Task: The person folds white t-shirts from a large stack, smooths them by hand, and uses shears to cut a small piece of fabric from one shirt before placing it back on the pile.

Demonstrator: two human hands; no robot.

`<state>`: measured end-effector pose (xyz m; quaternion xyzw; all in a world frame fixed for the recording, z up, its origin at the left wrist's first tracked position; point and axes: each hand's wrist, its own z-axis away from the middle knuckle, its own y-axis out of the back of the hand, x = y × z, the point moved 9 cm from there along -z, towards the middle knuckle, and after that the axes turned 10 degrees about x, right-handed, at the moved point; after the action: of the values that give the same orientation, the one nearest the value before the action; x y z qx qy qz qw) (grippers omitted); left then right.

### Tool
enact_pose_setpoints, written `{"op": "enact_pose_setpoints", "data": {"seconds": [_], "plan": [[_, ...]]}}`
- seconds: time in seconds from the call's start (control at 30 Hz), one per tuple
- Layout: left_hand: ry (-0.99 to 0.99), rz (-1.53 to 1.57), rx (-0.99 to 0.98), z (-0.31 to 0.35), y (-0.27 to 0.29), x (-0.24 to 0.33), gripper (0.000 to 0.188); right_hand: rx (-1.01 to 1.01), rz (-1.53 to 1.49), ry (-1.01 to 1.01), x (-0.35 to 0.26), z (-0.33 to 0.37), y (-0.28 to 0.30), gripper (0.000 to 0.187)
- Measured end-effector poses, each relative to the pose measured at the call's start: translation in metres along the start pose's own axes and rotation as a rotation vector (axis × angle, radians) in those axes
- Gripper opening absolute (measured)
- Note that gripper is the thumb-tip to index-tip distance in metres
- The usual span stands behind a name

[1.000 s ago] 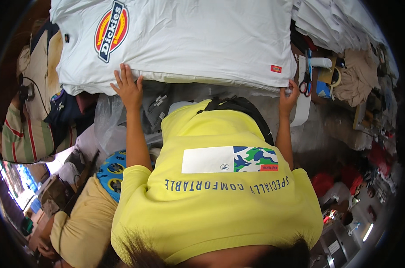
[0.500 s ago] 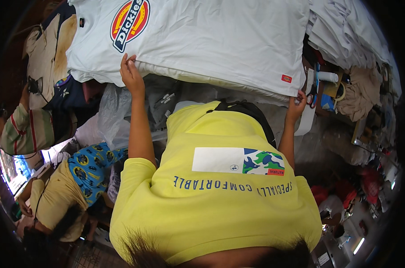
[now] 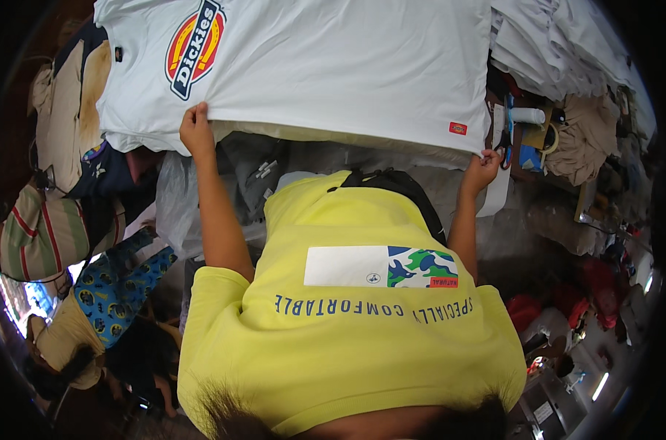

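Observation:
A white T-shirt lies spread in front of me, its neck toward the left and its hem toward the right. A large round print in red, yellow and dark blue marks its chest, and a small red label sits near the hem corner. My left hand pinches the near edge of the shirt below the print. At the near right corner, my right hand grips the hem between thumb and fingers. The near edge stretches fairly straight between both hands, over a pale padded surface.
White garments are heaped at the far right. Beside the hem lie scissors, a white roll, a tape roll and beige cloth. Clear plastic hangs at the left, near a person in a striped top.
My left hand has closed its fingers on the shirt's near edge, which now looks pulled straighter. The view has shifted slightly, and my right hand still holds the corner.

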<state>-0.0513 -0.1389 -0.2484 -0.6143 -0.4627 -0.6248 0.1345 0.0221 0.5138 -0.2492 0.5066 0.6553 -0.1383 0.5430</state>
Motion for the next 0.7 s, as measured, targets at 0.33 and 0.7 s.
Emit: {"op": "enact_pose_setpoints", "data": {"seconds": [0.33, 0.7], "plan": [[-0.06, -0.104, -0.085, 0.01, -0.006, -0.001, 0.026, -0.14, -0.298, -0.21, 0.028, 0.004, -0.007, 0.032], [0.024, -0.068, -0.223, 0.003, -0.016, -0.019, 0.026, -0.294, -0.529, -0.392, 0.027, 0.012, -0.005, 0.027]]}}
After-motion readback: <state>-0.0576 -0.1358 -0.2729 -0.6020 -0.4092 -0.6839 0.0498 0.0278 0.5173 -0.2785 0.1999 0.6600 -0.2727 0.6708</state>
